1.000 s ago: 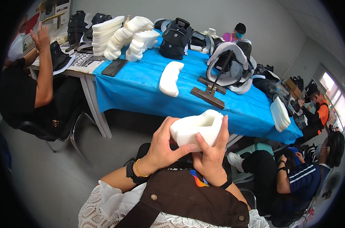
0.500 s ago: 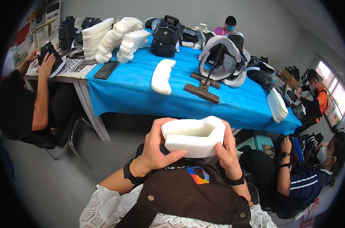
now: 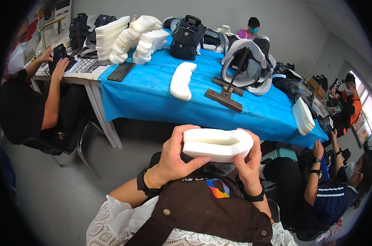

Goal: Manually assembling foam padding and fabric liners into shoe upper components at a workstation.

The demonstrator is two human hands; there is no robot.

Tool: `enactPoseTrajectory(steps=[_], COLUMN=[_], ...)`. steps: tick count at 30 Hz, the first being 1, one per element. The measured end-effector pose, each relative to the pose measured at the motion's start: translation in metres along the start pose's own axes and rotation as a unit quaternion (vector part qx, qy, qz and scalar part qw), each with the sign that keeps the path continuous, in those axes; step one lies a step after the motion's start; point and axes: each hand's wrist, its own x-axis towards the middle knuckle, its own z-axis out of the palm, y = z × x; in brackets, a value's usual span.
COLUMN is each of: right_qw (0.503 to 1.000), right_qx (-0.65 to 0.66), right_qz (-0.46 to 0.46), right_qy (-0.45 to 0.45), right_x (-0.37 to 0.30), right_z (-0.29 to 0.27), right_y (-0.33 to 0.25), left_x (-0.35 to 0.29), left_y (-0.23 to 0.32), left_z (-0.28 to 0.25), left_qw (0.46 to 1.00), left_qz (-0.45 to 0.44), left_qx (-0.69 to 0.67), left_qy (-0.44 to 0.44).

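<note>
Above my lap, a thick white foam pad (image 3: 216,154) is bent round on itself, with a narrow slot between its two long sides. My left hand (image 3: 172,158) grips its left end, thumb along the near side and fingers behind. At the closed right end, my right hand (image 3: 250,166) holds it the same way, thumb pressed on the near face. Beyond it, a single curved foam piece (image 3: 182,81) lies on the blue-covered table (image 3: 153,107). Part of the fingers of both hands is hidden behind the foam.
Foam stacks (image 3: 112,39) stand at the back left beside a dark phone-like slab (image 3: 121,71). A black bag-like item (image 3: 186,39) is behind. A metal stand (image 3: 224,97) sits near grey-black padded pieces (image 3: 251,67). More foam (image 3: 303,117) rests at the right edge. Co-workers sit on both sides.
The foam pad's opening has narrowed, its sides squeezed closer together between my hands. At right, a co-worker's arms have risen. The view has shifted slightly.
</note>
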Motion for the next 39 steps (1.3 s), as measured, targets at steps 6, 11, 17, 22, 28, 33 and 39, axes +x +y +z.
enactPoseTrajectory(steps=[6, 11, 17, 22, 28, 33, 39], right_qw=[1.000, 0.992, 0.973, 0.975, 0.973, 0.981, 0.991], right_qx=[0.007, -0.084, -0.136, -0.150, -0.063, 0.056, 0.000], right_qz=[0.016, -0.088, -0.185, -0.162, 0.097, 0.134, 0.104], right_qy=[0.011, 0.016, -0.031, 0.032, 0.201, 0.127, 0.086], right_x=[-0.003, 0.004, 0.021, 0.020, -0.015, -0.062, -0.064], right_z=[0.000, -0.001, 0.000, -0.026, -0.071, -0.071, -0.040], right_y=[-0.004, -0.009, -0.015, -0.005, 0.063, 0.158, 0.154], left_x=[0.000, 0.004, 0.046, 0.062, 0.078, 0.077, 0.063], left_y=[0.002, -0.001, 0.015, -0.001, -0.050, -0.089, -0.118], left_z=[-0.001, -0.010, -0.009, 0.010, 0.057, 0.103, 0.088], left_qw=[0.999, 0.993, 0.967, 0.987, 0.795, 0.934, 0.939], left_qz=[0.007, -0.001, 0.126, 0.005, -0.208, -0.054, 0.116], left_qx=[0.048, 0.112, 0.192, 0.118, -0.532, -0.094, 0.061], left_qy=[-0.001, -0.035, -0.107, -0.109, -0.205, -0.339, -0.317])
